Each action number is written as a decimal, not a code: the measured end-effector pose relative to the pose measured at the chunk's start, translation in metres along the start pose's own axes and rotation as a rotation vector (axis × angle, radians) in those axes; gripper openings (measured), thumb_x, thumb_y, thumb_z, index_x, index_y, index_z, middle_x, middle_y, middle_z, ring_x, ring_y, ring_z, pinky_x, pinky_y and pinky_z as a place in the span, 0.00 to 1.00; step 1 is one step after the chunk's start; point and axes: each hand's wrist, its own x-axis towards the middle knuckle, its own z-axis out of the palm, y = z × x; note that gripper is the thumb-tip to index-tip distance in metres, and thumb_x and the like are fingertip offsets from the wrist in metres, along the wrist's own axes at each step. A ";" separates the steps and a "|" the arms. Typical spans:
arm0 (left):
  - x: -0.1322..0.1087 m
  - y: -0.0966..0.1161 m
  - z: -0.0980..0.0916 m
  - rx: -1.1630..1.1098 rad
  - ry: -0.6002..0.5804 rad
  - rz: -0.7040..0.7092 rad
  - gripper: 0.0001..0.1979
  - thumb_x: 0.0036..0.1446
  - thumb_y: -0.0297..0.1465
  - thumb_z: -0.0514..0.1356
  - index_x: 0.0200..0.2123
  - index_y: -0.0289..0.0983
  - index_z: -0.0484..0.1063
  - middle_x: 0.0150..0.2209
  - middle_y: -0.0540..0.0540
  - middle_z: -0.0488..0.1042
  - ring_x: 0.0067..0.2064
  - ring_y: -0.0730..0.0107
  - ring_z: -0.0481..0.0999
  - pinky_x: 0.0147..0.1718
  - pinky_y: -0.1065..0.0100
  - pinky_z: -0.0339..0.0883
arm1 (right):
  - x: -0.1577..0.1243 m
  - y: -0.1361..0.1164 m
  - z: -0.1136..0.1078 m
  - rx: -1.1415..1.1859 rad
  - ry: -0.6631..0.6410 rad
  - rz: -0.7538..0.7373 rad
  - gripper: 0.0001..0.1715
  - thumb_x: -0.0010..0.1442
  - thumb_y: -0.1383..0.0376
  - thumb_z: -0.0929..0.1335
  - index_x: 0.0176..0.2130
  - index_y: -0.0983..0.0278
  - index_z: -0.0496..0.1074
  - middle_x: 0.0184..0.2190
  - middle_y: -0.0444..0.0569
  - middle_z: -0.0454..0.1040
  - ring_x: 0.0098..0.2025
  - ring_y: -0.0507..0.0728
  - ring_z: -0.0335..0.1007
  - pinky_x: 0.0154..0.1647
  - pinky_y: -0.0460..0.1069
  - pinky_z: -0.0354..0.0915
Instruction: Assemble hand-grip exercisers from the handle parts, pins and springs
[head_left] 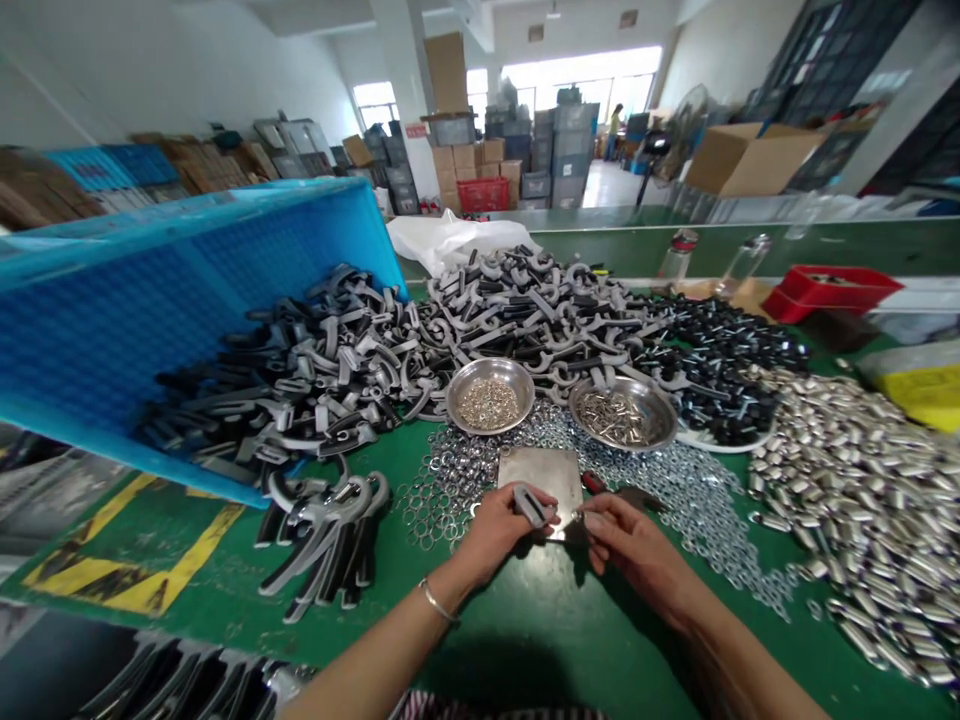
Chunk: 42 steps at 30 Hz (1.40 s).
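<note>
My left hand (491, 530) is closed around a grey hooked handle (532, 506), its slotted end facing me. To its right, the fingertips of my right hand (634, 545) are pinched together near that part; whatever they hold is too small to make out. Both hands are over the front edge of a square metal plate (536, 465). Behind the plate stand a steel bowl of tiny metal pieces (489, 400) and another steel bowl of small pins (619, 420). A red-handled tool (592, 482) lies beside the plate, partly hidden by my right hand.
A tipped blue crate (300, 240) spills grey and black handles at left. Several assembled handles (330, 540) lie before it. Loose rings (442, 490) surround the plate. At right are silver barrel-shaped pieces (862, 480), black-headed bolts (727, 360) and a red bin (832, 290).
</note>
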 end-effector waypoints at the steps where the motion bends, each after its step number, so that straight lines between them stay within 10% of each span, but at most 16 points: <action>1: -0.009 -0.001 0.000 -0.044 0.008 -0.010 0.17 0.50 0.37 0.69 0.40 0.33 0.75 0.32 0.43 0.79 0.33 0.67 0.78 0.37 0.66 0.72 | 0.001 -0.001 0.006 -0.033 -0.032 0.013 0.16 0.60 0.54 0.73 0.40 0.64 0.72 0.24 0.40 0.66 0.26 0.50 0.62 0.27 0.46 0.62; 12: -0.039 0.006 -0.007 0.001 -0.011 -0.011 0.13 0.48 0.33 0.70 0.37 0.34 0.78 0.30 0.47 0.78 0.32 0.71 0.75 0.33 0.72 0.66 | -0.007 -0.013 0.039 0.091 -0.203 0.206 0.12 0.62 0.57 0.72 0.36 0.63 0.70 0.18 0.35 0.58 0.18 0.45 0.47 0.17 0.42 0.51; 16: -0.041 0.003 -0.006 0.026 -0.043 0.007 0.13 0.49 0.34 0.69 0.38 0.34 0.78 0.31 0.46 0.77 0.32 0.71 0.74 0.33 0.71 0.66 | -0.004 -0.005 0.034 0.171 -0.118 0.272 0.15 0.58 0.56 0.74 0.36 0.64 0.71 0.22 0.36 0.61 0.19 0.44 0.49 0.18 0.41 0.51; 23: -0.038 0.004 -0.017 0.361 0.037 0.093 0.22 0.46 0.21 0.60 0.47 0.38 0.72 0.38 0.48 0.75 0.39 0.69 0.73 0.41 0.69 0.65 | -0.008 -0.009 0.025 -0.355 0.069 -0.054 0.16 0.58 0.52 0.73 0.42 0.58 0.72 0.31 0.44 0.77 0.33 0.57 0.77 0.37 0.52 0.70; 38: -0.029 -0.024 0.024 -0.018 0.193 -0.012 0.15 0.54 0.28 0.57 0.46 0.40 0.61 0.26 0.56 0.66 0.25 0.75 0.66 0.25 0.74 0.59 | -0.015 0.011 0.056 -0.294 0.357 -0.129 0.19 0.54 0.48 0.74 0.39 0.56 0.73 0.34 0.48 0.77 0.36 0.61 0.73 0.39 0.54 0.69; 42: -0.040 -0.027 0.026 -0.152 -0.095 -0.148 0.19 0.50 0.28 0.61 0.46 0.39 0.60 0.20 0.59 0.65 0.18 0.78 0.61 0.19 0.75 0.56 | -0.014 0.005 0.049 -0.453 0.282 -0.158 0.16 0.56 0.49 0.72 0.38 0.57 0.75 0.33 0.47 0.75 0.35 0.60 0.69 0.37 0.52 0.65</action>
